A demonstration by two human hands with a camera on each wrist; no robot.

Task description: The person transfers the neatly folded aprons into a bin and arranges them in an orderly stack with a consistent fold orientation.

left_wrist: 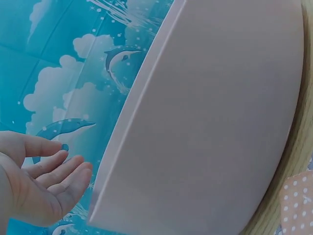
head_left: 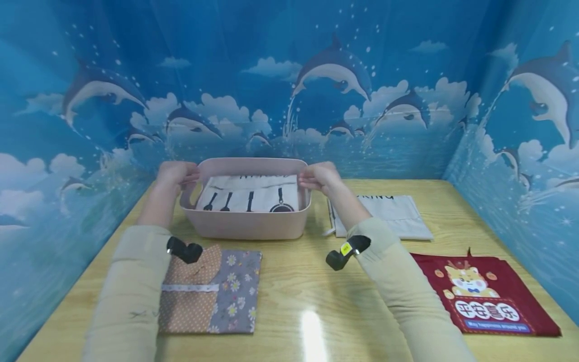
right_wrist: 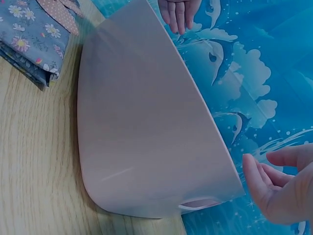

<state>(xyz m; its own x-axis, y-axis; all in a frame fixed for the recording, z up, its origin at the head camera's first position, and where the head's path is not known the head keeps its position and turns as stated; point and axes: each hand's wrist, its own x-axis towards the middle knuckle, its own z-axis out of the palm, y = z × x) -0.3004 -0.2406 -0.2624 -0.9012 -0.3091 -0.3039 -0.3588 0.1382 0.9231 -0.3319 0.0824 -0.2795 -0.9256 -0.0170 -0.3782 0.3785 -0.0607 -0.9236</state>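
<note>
A pale pink plastic basket (head_left: 246,225) stands at the back left of the table. Inside it lies a folded white cloth (head_left: 253,193) printed with black kitchen utensils. At the basket's left end is my left hand (head_left: 177,173); the left wrist view shows that hand (left_wrist: 46,183) with loosely bent fingers, apart from the basket wall (left_wrist: 205,117). My right hand (head_left: 321,177) is over the right end. In the right wrist view, this hand (right_wrist: 281,183) has relaxed fingers beside the rim and holds nothing.
A folded grey floral cloth with a polka-dot part (head_left: 235,291) lies in front of the basket. Another white printed cloth (head_left: 393,216) lies behind my right forearm. At the right is a dark red cloth (head_left: 524,286) with a cartoon animal. Blue dolphin-print sheets (head_left: 253,100) surround the table.
</note>
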